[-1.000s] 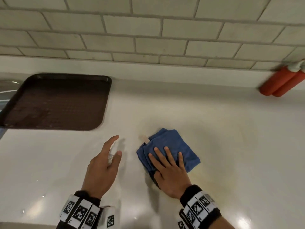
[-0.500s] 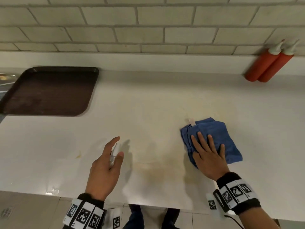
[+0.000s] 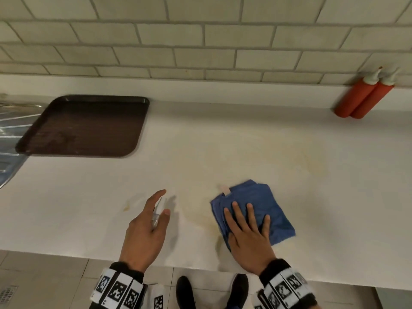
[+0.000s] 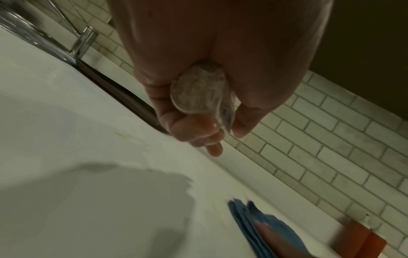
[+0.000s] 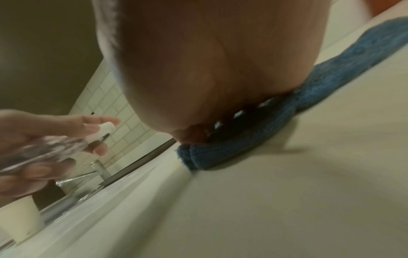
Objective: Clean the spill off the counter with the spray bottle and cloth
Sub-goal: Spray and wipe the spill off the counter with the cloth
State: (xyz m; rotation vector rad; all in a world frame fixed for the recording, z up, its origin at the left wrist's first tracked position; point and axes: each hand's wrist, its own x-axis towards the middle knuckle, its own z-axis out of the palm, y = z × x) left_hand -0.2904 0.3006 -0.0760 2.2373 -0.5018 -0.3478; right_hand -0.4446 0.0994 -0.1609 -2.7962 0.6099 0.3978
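so I'm mid-wipe, right hand (image 3: 248,236) flat on the blue cloth (image 3: 263,204), left hand (image 3: 145,228) gripping the spray bottle (image 3: 157,211), next probably drag through that yellowish smear (image 3: 200,221) on the counter (image 3: 223,141).

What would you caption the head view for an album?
Right hand presses a cloth on the stained counter; left hand holds a spray bottle.

Kitchen — tiled backsplash (image 3: 200,41), white counter (image 3: 223,141), steel sink drainer (image 3: 9,130), sauce bottles (image 3: 365,97) — prob. commercial.
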